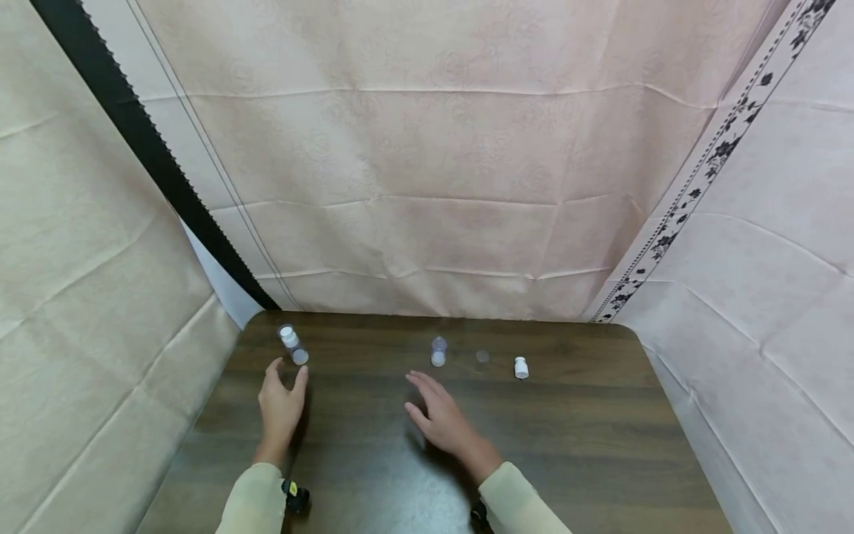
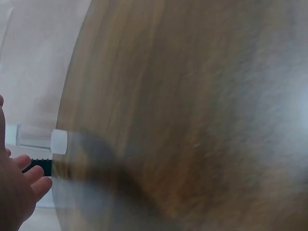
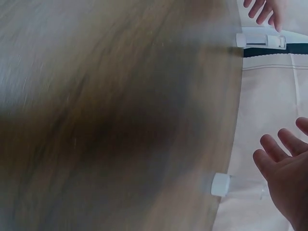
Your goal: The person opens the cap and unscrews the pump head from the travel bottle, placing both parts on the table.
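My left hand (image 1: 282,406) is at the left of the table, thumb and fingers spread, just short of a clear cylinder (image 1: 295,347) with a white end (image 1: 301,357). A small white bottle (image 1: 288,335) shows at its far end; whether inside or on top, I cannot tell. In the left wrist view the fingers (image 2: 38,180) hang apart from the white end (image 2: 59,141). Near the middle, my right hand (image 1: 440,417) holds nothing, its fingers extended toward a second clear cylinder (image 1: 438,343), whose white end (image 3: 220,185) shows in the right wrist view.
Right of the second cylinder lies a small clear disc (image 1: 482,356). Farther right stands a small white bottle (image 1: 521,368). The dark wooden table (image 1: 567,445) has rounded far corners, and pale cloth (image 1: 414,185) hangs behind it and at both sides.
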